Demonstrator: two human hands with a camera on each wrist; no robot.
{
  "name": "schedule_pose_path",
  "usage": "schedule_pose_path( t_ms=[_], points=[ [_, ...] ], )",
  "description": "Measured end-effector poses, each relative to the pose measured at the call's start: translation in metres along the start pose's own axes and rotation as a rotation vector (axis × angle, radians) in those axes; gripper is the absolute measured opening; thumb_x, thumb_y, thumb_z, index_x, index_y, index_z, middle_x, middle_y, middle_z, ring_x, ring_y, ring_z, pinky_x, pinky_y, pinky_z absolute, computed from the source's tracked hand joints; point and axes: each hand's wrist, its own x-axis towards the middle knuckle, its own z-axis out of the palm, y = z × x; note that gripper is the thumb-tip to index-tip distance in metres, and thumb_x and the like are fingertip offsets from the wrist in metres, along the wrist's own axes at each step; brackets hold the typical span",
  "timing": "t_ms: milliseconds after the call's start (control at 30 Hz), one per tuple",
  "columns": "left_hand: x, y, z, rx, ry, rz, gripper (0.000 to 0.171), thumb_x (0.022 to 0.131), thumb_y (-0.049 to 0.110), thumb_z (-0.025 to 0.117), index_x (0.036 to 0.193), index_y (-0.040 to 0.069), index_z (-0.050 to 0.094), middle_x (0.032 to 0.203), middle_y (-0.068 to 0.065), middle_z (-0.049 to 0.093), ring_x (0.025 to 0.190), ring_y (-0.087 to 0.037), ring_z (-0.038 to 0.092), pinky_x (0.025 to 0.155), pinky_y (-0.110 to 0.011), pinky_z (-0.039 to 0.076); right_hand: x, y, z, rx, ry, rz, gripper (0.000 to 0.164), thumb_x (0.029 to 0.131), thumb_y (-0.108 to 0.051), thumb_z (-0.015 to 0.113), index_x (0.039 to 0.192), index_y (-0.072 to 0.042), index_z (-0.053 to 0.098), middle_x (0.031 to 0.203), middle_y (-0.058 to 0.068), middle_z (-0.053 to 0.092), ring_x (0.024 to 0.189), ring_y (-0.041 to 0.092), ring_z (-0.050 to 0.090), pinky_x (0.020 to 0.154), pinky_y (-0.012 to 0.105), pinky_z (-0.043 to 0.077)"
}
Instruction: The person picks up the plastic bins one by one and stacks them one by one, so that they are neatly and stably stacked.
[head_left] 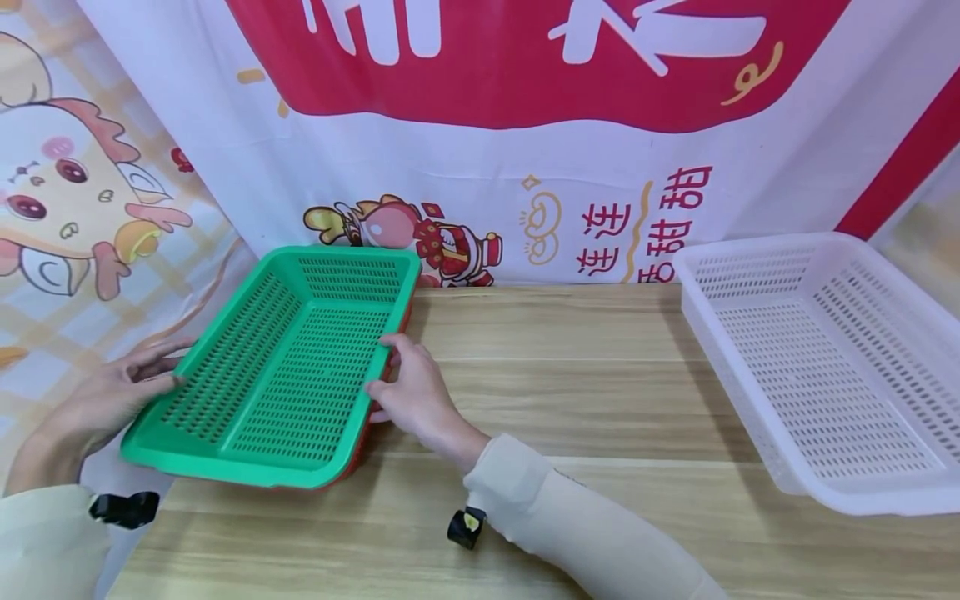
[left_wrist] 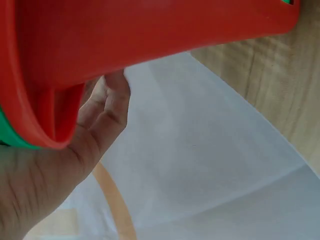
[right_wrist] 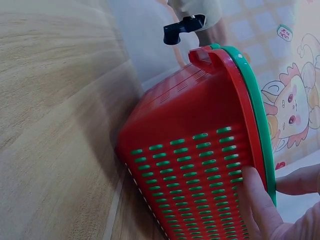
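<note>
1. Head view: green basket (head_left: 315,375) sat nested in the red basket (right_wrist: 170,125), at the left end of the worktop (head_left: 570,375).
2. Left grip (head_left: 112,396) had their left edges pinched.
3. Right grip (head_left: 420,396) pinched the opposite side, some fingers against the red.
4. White basket (head_left: 828,392) was way off right, well apart.

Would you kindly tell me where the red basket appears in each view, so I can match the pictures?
Head: left of centre, a strip of the red basket under the right rim of the green basket.
Left wrist: red basket across the top, lower at left.
Right wrist: red basket in the middle, running off the bottom.
Shared landmark: the green basket, a sliver in the left wrist view.
</note>
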Motion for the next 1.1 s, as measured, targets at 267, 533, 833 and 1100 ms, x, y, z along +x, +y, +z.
schedule_pose_path(
  t_ms=[267, 533, 833, 1100],
  points=[
    [-0.005, 0.002, 0.002, -0.165, -0.047, -0.033, 0.071, 0.109, 0.019, 0.058, 0.169, 0.028, 0.021, 0.127, 0.027, 0.047, 0.091, 0.003, 0.068, 0.071, -0.028, 0.064, -0.002, -0.001, -0.005, 0.016, -0.002, 0.008, 0.065, 0.098, 0.002, 0.068, 0.157, -0.014, 0.045, 0.125, 0.009, 0.049, 0.083, 0.018, 0.070, 0.068, 0.031, 0.066],
    [-0.011, 0.007, 0.004, -0.296, -0.116, 0.009, 0.067, 0.108, 0.007, 0.055, 0.164, 0.036, 0.031, 0.109, 0.028, 0.070, 0.085, -0.009, 0.075, 0.067, -0.032, 0.064, -0.006, -0.001, -0.015, 0.018, -0.013, 0.013, 0.065, 0.099, 0.003, 0.066, 0.158, -0.014, 0.044, 0.129, 0.012, 0.050, 0.083, 0.019, 0.071, 0.068, 0.031, 0.066],
    [-0.018, 0.017, 0.016, -0.258, -0.114, 0.060, 0.067, 0.109, 0.009, 0.054, 0.165, 0.035, 0.030, 0.106, 0.020, 0.074, 0.079, -0.014, 0.076, 0.064, -0.031, 0.064, -0.013, -0.002, -0.035, -0.014, -0.023, 0.004, 0.067, 0.100, 0.003, 0.063, 0.160, -0.013, 0.040, 0.136, 0.014, 0.048, 0.080, 0.020, 0.070, 0.068, 0.031, 0.066],
    [-0.023, 0.037, 0.038, -0.036, -0.029, 0.044, 0.070, 0.107, 0.027, 0.062, 0.168, 0.023, 0.027, 0.127, -0.012, 0.074, 0.089, -0.005, 0.072, 0.064, -0.025, 0.059, -0.021, 0.001, -0.054, -0.052, 0.012, -0.018, 0.066, 0.096, 0.005, 0.062, 0.158, -0.010, 0.044, 0.135, 0.017, 0.050, 0.071, 0.019, 0.064, 0.064, 0.034, 0.065]
  ],
)
